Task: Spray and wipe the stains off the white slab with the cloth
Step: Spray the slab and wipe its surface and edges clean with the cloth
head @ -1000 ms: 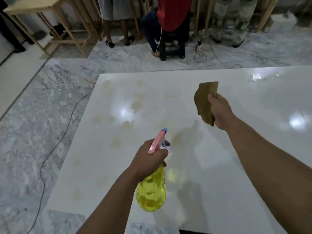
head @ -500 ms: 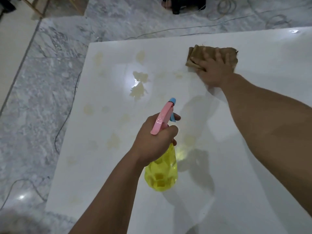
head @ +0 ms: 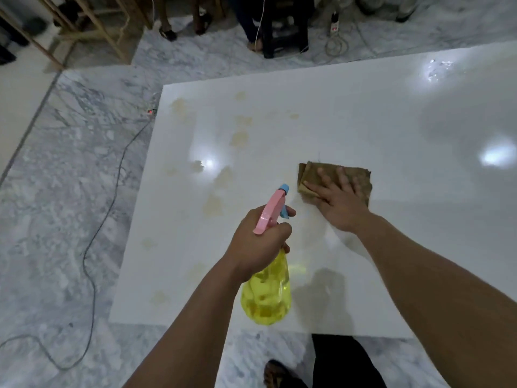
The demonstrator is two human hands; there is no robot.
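Folded brown cloth point(head: 335, 177) flat on stained white slab point(head: 363, 121).

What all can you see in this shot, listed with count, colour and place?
glossy white slab: one, white, lying on the floor, centre
yellowish stains: several, pale tan, slab's left half
folded brown cloth: one, flat on the slab
yellow spray bottle with pink trigger: one, above the slab's near edge
grey marble floor: around the slab
black cable: one, on the floor, left
wooden frame legs: tan, top left
power strip: one, white, top
left hand: gripping the bottle
right hand: pressed flat on the cloth
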